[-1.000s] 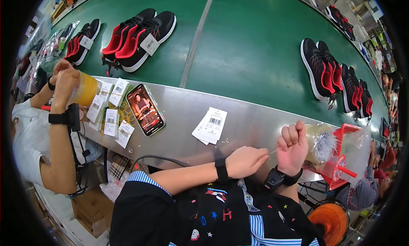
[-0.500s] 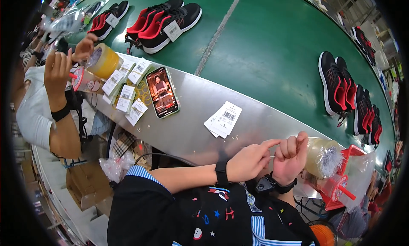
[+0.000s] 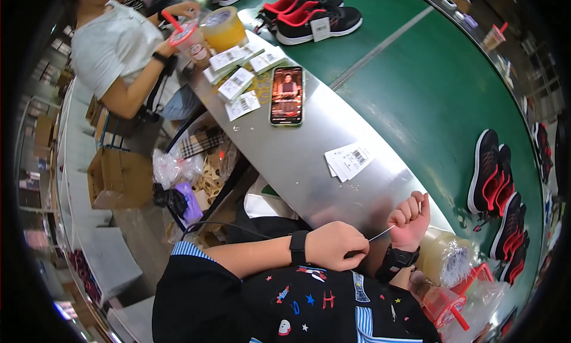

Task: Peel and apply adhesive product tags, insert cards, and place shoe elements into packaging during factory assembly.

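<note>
A thin white strand (image 3: 381, 233) stretches straight between the two hands: the left hand (image 3: 337, 246), fingers curled closed, pinches it at one side, and the right hand (image 3: 409, 219), fingers folded toward the palm, holds it at the other. Beyond the left hand lie white tags (image 3: 350, 161), then a phone (image 3: 286, 96) farther left; right of the right hand's wrist sits a tape roll (image 3: 437, 255), with black-and-red shoes (image 3: 486, 164) beyond.

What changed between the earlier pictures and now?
The left hand has drawn left, away from the right hand, leaving a thin strand taut between them. A co-worker's hand has come down beside a cup. The whole view has turned. Unmoved on the metal table: loose white tags, phone.
</note>
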Tool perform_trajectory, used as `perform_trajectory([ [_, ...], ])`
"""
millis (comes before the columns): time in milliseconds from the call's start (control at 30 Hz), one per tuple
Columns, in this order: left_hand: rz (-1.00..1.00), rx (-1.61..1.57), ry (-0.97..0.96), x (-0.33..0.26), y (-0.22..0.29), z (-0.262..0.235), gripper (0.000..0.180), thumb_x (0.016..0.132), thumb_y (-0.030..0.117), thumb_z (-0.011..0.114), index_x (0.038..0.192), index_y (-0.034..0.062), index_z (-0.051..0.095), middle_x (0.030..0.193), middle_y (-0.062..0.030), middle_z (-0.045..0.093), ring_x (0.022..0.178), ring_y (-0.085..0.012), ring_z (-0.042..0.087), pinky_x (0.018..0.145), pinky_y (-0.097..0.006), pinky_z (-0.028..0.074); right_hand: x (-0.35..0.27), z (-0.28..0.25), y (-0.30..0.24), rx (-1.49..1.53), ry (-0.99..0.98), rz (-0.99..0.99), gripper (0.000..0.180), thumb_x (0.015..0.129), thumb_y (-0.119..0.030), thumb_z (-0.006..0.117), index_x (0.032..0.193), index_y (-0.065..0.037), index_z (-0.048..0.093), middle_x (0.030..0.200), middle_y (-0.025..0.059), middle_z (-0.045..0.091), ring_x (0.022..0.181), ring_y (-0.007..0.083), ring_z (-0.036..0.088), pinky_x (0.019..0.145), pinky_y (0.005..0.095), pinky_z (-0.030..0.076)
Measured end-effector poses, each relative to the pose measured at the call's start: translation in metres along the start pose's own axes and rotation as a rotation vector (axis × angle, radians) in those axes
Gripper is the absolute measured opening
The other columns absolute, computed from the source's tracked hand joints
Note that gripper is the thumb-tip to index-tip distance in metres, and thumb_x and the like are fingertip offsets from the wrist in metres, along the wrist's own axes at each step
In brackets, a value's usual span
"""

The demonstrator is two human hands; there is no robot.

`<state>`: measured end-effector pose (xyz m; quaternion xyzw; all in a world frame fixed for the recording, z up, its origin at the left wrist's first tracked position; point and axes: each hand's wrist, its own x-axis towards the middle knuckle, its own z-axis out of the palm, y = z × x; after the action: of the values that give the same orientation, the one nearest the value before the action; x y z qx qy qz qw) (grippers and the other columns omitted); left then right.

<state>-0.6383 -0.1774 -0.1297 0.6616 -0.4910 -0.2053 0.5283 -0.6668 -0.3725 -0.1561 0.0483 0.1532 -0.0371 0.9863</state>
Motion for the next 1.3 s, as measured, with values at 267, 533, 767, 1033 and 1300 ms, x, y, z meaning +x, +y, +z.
perform_trajectory([
  [267, -0.187, 0.231, 0.295, -0.077, 0.001, -0.061, 0.014, 0.071, 0.005, 0.059, 0.085, 0.0063, 0.063, 0.068, -0.0063, 0.059, 0.059, -0.0223, 0.057, 0.053, -0.030, 0.046, 0.009, -0.019, -0.012, -0.099, -0.009, -0.031, 0.026, 0.091, -0.030, 0.043, 0.077, -0.008, 0.046, 0.048, -0.0049, 0.019, 0.040, 0.0068, 0.015, 0.035, 0.0220, 0.013],
  [533, -0.970, 0.174, 0.860, -0.275, -0.121, -0.154, 0.024, 0.079, 0.011, 0.057, 0.100, -0.0002, 0.057, 0.085, -0.0086, 0.062, 0.077, -0.0143, 0.058, 0.071, -0.027, 0.046, 0.019, -0.029, -0.044, -0.334, -0.168, -0.184, 0.028, 0.090, -0.033, 0.045, 0.085, -0.006, 0.047, 0.050, -0.0039, 0.023, 0.042, 0.0070, 0.017, 0.039, 0.0231, 0.015],
  [767, -1.119, 0.242, 0.746, -0.260, -0.192, -0.181, 0.078, 0.071, 0.039, 0.065, 0.128, -0.0005, 0.030, 0.120, -0.0230, 0.046, 0.099, -0.0315, 0.055, 0.084, -0.037, 0.044, 0.023, -0.033, -0.046, -0.421, -0.187, -0.185, 0.029, 0.090, -0.033, 0.046, 0.091, -0.004, 0.049, 0.052, -0.0034, 0.025, 0.043, 0.0069, 0.018, 0.039, 0.0225, 0.015],
  [1033, -1.269, 0.300, 0.567, -0.256, -0.200, -0.194, 0.057, 0.070, 0.020, 0.059, 0.118, -0.0019, 0.039, 0.097, -0.0220, 0.058, 0.095, -0.0379, 0.055, 0.082, -0.039, 0.043, 0.020, -0.032, -0.045, -0.492, -0.163, -0.217, 0.027, 0.091, -0.031, 0.044, 0.093, -0.004, 0.047, 0.052, -0.0031, 0.025, 0.043, 0.0069, 0.019, 0.038, 0.0224, 0.016],
  [1300, -0.988, 0.182, 0.773, -0.288, -0.190, -0.194, 0.044, 0.071, 0.014, 0.057, 0.113, 0.0034, 0.046, 0.076, -0.0153, 0.058, 0.061, -0.0253, 0.053, 0.058, -0.033, 0.041, 0.023, -0.030, -0.044, -0.508, -0.235, -0.205, 0.029, 0.093, -0.032, 0.040, 0.096, -0.003, 0.044, 0.052, -0.0016, 0.025, 0.043, 0.0083, 0.020, 0.039, 0.0230, 0.018],
])
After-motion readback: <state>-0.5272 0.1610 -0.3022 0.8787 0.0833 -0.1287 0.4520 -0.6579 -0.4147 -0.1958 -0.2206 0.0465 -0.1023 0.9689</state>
